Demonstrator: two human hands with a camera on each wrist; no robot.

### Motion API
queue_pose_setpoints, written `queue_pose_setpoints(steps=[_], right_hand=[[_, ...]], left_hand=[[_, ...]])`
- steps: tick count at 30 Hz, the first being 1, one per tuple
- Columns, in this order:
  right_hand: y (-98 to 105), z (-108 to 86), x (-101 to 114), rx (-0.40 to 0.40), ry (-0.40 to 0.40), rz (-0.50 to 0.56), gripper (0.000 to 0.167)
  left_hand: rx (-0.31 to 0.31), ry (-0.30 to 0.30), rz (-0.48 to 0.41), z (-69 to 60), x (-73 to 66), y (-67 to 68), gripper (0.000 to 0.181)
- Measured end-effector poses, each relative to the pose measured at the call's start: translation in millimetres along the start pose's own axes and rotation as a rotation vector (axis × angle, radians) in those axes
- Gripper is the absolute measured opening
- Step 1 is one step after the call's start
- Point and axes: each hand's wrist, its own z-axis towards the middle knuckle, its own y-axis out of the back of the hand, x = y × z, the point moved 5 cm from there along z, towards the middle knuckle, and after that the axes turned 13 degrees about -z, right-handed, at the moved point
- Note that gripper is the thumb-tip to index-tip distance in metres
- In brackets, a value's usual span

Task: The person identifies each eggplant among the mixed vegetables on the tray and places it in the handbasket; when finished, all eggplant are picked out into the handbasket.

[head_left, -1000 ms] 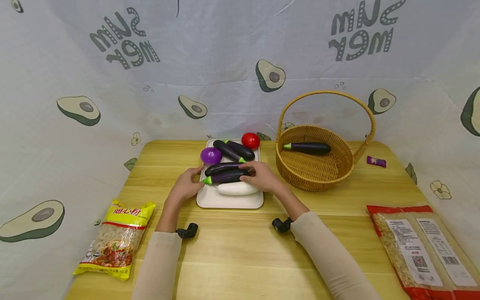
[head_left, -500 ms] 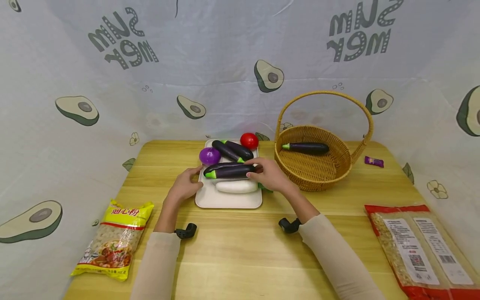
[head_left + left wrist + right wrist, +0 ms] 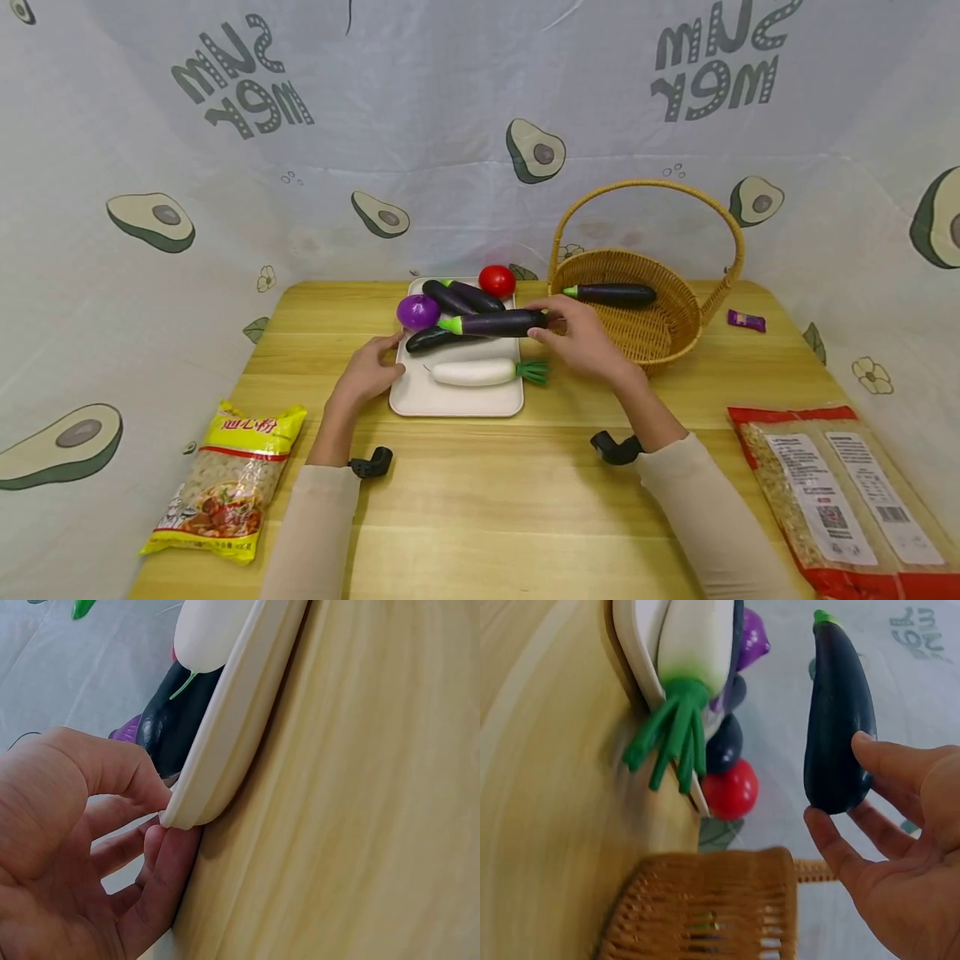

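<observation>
In the head view, the right hand (image 3: 581, 337) has an eggplant (image 3: 495, 323) by its blunt end, stem pointing left, over the tray (image 3: 450, 402). The step in hand looks like a carry. The basket (image 3: 637, 337) stands just right of the tray, with another eggplant (image 3: 617, 294) near its far wall and bare wicker in front of it. If the carry goes there, the next move calls for clearing the near rim and passing under the tall handle (image 3: 651, 183). A radish (image 3: 474, 372) lies on the tray, its leaves (image 3: 532, 372) over the right edge.

In the left wrist view, the left hand (image 3: 82, 825) pinches the tray's rim at a corner, thumb and fingers closed on it (a useful brace, I'd judge).

In the right wrist view, the thumb and fingers are spread only as wide as the held eggplant; how high it hangs is hard to judge.
</observation>
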Motion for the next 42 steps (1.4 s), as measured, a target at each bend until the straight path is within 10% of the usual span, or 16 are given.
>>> queue_pose_setpoints(steps=[21,42], right_hand=[[84.5,-40.3,-64.3,-0.098,-0.159,-0.142,0.047],[78.9,-26.3,-136.2,0.066,-0.272,-0.289,0.05]], left_hand=[[-0.002,-0.001,0.008,-1.2,-0.5,-0.4,0.07],[-0.007,0.002,-0.003,1.6,3.2,0.0,0.071]])
